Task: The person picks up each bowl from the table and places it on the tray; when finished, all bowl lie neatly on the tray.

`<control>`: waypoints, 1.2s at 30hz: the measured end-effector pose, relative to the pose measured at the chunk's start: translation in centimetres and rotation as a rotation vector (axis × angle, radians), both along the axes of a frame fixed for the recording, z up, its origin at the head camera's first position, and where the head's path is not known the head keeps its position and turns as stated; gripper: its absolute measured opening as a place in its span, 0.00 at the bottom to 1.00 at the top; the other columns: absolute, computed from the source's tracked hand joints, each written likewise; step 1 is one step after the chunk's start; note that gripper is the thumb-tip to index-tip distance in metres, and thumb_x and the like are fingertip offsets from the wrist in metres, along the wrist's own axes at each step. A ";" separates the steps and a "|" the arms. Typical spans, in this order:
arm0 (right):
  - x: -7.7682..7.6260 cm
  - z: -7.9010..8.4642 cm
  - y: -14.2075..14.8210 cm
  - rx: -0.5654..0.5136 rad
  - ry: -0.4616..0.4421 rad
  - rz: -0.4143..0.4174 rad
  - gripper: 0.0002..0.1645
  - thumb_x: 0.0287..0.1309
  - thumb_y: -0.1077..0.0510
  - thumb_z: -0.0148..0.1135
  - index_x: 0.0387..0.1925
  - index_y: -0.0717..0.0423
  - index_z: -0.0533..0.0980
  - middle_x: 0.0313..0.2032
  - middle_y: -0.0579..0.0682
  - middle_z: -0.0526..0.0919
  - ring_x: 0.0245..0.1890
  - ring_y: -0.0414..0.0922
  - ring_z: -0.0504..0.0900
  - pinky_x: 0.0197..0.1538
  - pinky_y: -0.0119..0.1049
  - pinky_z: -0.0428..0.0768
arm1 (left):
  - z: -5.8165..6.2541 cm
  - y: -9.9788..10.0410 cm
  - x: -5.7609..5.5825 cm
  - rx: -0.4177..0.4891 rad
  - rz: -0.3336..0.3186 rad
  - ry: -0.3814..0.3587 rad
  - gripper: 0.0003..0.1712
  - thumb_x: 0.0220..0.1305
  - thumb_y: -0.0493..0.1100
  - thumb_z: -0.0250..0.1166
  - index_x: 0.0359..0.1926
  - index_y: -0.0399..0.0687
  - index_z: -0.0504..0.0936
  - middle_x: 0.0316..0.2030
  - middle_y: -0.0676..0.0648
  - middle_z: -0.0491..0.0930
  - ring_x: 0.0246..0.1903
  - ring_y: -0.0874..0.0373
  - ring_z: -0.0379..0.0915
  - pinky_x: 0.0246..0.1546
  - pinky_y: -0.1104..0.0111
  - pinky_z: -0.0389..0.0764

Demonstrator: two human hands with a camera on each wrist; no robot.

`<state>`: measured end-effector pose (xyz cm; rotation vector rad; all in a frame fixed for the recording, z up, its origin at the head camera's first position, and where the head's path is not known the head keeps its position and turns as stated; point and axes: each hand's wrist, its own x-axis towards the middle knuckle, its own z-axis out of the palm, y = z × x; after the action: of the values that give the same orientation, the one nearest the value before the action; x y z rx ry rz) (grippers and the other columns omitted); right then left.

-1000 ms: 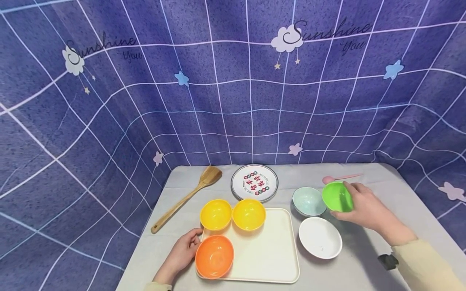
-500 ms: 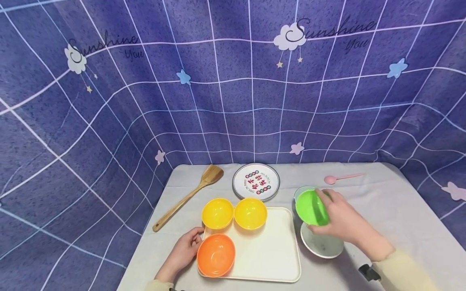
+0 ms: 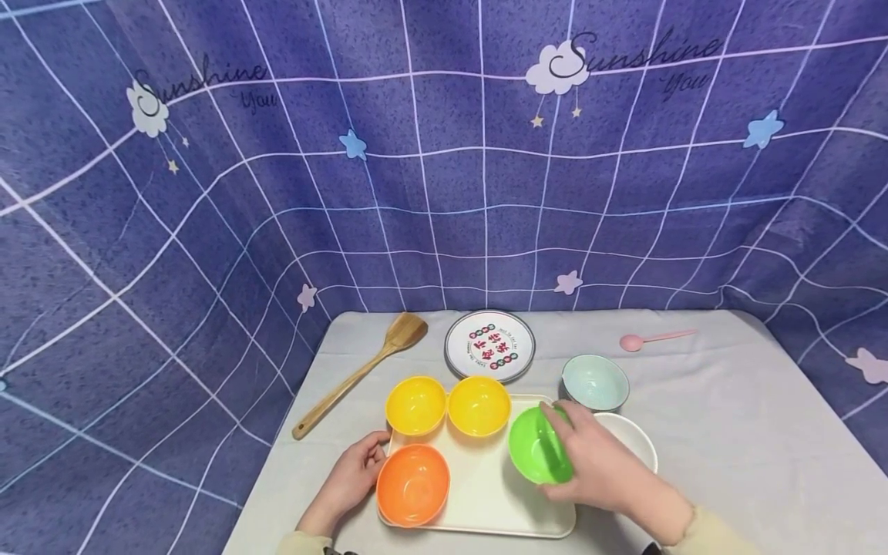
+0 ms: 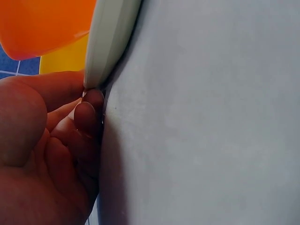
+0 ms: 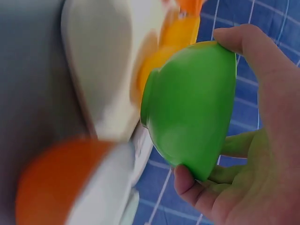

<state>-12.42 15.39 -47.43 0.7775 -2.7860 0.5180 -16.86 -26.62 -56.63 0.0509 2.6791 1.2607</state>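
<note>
My right hand [image 3: 600,466] grips a green bowl [image 5: 192,103] by its rim, thumb on one side and fingers on the other. The bowl is held over the right part of a cream tray [image 3: 486,493]; a gap shows beneath it in the right wrist view. At the tray's left edge my left hand [image 3: 354,474] pinches the rim, with thumb and fingertips meeting there in the left wrist view. Two yellow bowls [image 3: 416,406] stand side by side along the tray's far edge. An orange bowl [image 3: 413,486] sits at its near left corner.
Right of the tray are a pale teal bowl [image 3: 595,381] and a white bowl [image 3: 634,435], orange outside, partly hidden by my right hand. Behind the tray lie a printed plate [image 3: 489,346], a wooden spatula [image 3: 375,362] and a pink spoon [image 3: 633,342]. A blue curtain [image 3: 444,193] surrounds the table.
My right hand has carried the green bowl leftward, from beside the teal bowl, across the teal and white bowls, to above the tray. The left hand stays at the tray's edge.
</note>
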 end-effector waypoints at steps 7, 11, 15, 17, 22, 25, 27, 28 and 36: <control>1.2 -1.7 -2.7 -0.006 -0.035 0.042 0.69 0.32 0.33 0.83 0.71 0.67 0.68 0.62 0.66 0.73 0.60 0.57 0.76 0.59 0.51 0.80 | 0.1 0.1 0.0 0.003 0.002 0.007 0.24 0.67 0.36 0.67 0.64 0.44 0.79 0.29 0.52 0.75 0.31 0.55 0.69 0.35 0.66 0.68; 1.6 -2.5 -4.0 -0.015 -0.058 0.059 0.69 0.32 0.32 0.82 0.72 0.65 0.68 0.62 0.64 0.73 0.59 0.54 0.76 0.58 0.50 0.80 | 0.1 0.1 -0.1 0.005 0.003 0.003 0.25 0.67 0.35 0.67 0.64 0.43 0.79 0.29 0.52 0.75 0.31 0.55 0.69 0.34 0.66 0.68; 1.8 -3.3 -5.2 -0.023 -0.068 0.076 0.69 0.33 0.31 0.82 0.72 0.65 0.69 0.62 0.63 0.73 0.59 0.53 0.76 0.58 0.49 0.80 | 0.2 0.2 -0.1 0.000 -0.005 0.009 0.25 0.66 0.34 0.66 0.64 0.43 0.80 0.28 0.52 0.75 0.31 0.55 0.70 0.35 0.66 0.69; 2.0 -3.6 -5.6 -0.024 -0.087 0.081 0.69 0.33 0.30 0.81 0.72 0.64 0.68 0.63 0.63 0.73 0.60 0.52 0.76 0.59 0.49 0.80 | 0.2 0.1 0.0 -0.003 -0.007 0.009 0.25 0.66 0.35 0.66 0.64 0.43 0.80 0.28 0.52 0.75 0.31 0.56 0.70 0.36 0.65 0.69; 2.3 -4.3 -6.6 -0.029 -0.138 0.083 0.70 0.37 0.26 0.79 0.74 0.63 0.66 0.66 0.61 0.71 0.62 0.52 0.75 0.62 0.49 0.78 | 0.3 0.2 0.1 0.008 -0.007 0.005 0.25 0.66 0.35 0.67 0.64 0.43 0.79 0.29 0.52 0.75 0.30 0.55 0.70 0.35 0.66 0.69; 2.4 -4.4 -7.1 -0.039 -0.158 0.091 0.71 0.39 0.26 0.78 0.75 0.64 0.65 0.68 0.61 0.70 0.63 0.52 0.74 0.64 0.49 0.76 | 0.3 0.2 0.1 0.011 -0.003 0.007 0.25 0.66 0.35 0.67 0.64 0.43 0.79 0.28 0.52 0.75 0.30 0.56 0.69 0.33 0.67 0.69; 2.4 -4.3 -7.4 -0.046 -0.168 0.100 0.70 0.41 0.25 0.77 0.75 0.64 0.64 0.69 0.62 0.69 0.65 0.53 0.74 0.64 0.50 0.75 | 0.4 0.2 0.1 0.012 -0.002 0.013 0.25 0.67 0.34 0.66 0.64 0.43 0.79 0.28 0.52 0.75 0.29 0.56 0.69 0.33 0.67 0.68; 2.4 -4.2 -7.6 -0.047 -0.174 0.104 0.71 0.41 0.25 0.77 0.75 0.64 0.64 0.69 0.62 0.69 0.65 0.53 0.73 0.65 0.50 0.75 | 0.4 0.2 0.1 0.012 0.000 0.015 0.24 0.67 0.34 0.66 0.64 0.43 0.80 0.28 0.52 0.75 0.29 0.56 0.69 0.33 0.67 0.68; 2.5 -4.3 -8.3 -0.054 -0.224 0.106 0.74 0.40 0.19 0.74 0.78 0.61 0.62 0.72 0.63 0.66 0.68 0.55 0.71 0.67 0.52 0.73 | 0.3 0.2 0.0 -0.012 0.008 0.025 0.24 0.66 0.29 0.61 0.62 0.44 0.81 0.29 0.53 0.75 0.35 0.57 0.72 0.45 0.60 0.70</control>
<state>-9.95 7.05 -51.69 0.9102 -2.9297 0.7385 -16.82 -26.44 -56.30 0.0556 2.7102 1.2547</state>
